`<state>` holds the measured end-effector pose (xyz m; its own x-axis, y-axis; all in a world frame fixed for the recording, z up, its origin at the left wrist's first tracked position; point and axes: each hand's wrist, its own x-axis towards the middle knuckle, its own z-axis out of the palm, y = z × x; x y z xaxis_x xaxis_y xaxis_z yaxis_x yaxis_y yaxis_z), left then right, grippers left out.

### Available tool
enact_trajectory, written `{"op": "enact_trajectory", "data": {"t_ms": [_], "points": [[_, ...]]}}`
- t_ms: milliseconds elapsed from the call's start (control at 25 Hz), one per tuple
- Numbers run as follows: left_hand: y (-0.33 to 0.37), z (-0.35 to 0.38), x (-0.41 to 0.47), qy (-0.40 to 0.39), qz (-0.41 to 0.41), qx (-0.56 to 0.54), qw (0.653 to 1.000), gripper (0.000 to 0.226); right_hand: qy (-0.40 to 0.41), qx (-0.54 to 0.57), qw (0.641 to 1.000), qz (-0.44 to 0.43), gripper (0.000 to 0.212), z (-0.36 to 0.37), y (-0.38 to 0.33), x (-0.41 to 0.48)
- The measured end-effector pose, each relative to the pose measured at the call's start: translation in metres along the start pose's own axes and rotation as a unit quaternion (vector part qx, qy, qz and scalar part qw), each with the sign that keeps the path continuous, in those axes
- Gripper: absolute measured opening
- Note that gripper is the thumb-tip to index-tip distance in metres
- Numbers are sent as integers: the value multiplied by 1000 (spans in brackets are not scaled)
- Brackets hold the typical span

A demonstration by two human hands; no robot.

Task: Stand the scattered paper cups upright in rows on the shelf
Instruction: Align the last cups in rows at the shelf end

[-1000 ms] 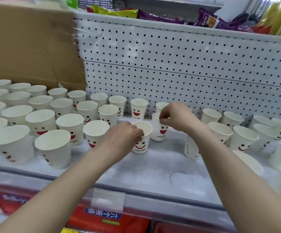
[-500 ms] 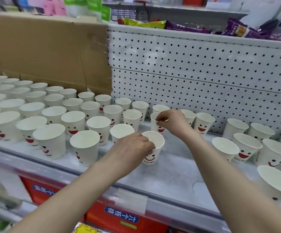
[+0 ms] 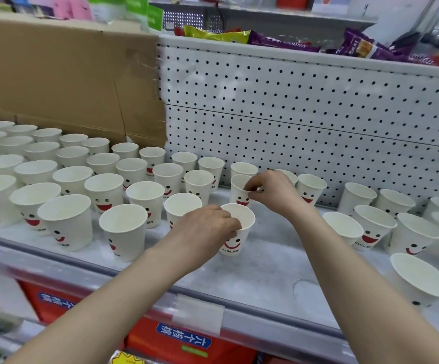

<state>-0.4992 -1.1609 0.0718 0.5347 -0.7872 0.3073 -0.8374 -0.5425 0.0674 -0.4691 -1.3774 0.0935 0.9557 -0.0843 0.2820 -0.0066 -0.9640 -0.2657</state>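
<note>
Shelf (image 3: pixel 265 274), white, with pegboard back panel (image 3: pixel 305 122). Your left hand (image 3: pixel 202 232): fingers pinched over the near rim of an upright smiley-face paper cup (image 3: pixel 235 243) at the shelf's middle front. Your right hand (image 3: pixel 273 190): fingertips closed on the rim of a second upright cup (image 3: pixel 239 193) just behind it. To your left: upright cups in rows (image 3: pixel 81 179), backed by a cardboard sheet (image 3: pixel 63 74). To your right: loose cups (image 3: pixel 386 222), unevenly spaced, some apparently tilted, though lens distortion makes this uncertain.
</note>
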Motion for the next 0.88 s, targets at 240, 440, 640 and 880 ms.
{"op": "enact_trajectory", "data": {"t_ms": [240, 440, 640, 880], "points": [[0, 1, 2, 8, -1, 10, 1000, 20, 3, 8, 1000, -23, 25, -4, -10, -3], [-6, -4, 0, 62, 3, -37, 997, 38, 37, 87, 995, -26, 45, -24, -20, -35], [-43, -29, -30, 154, -86, -38, 984, 34, -56, 161, 985, -32, 10, -29, -26, -79], [-59, -25, -41, 78, -139, 15, 987, 24, 3, 75, 997, -34, 24, 3, -35, -84]]}}
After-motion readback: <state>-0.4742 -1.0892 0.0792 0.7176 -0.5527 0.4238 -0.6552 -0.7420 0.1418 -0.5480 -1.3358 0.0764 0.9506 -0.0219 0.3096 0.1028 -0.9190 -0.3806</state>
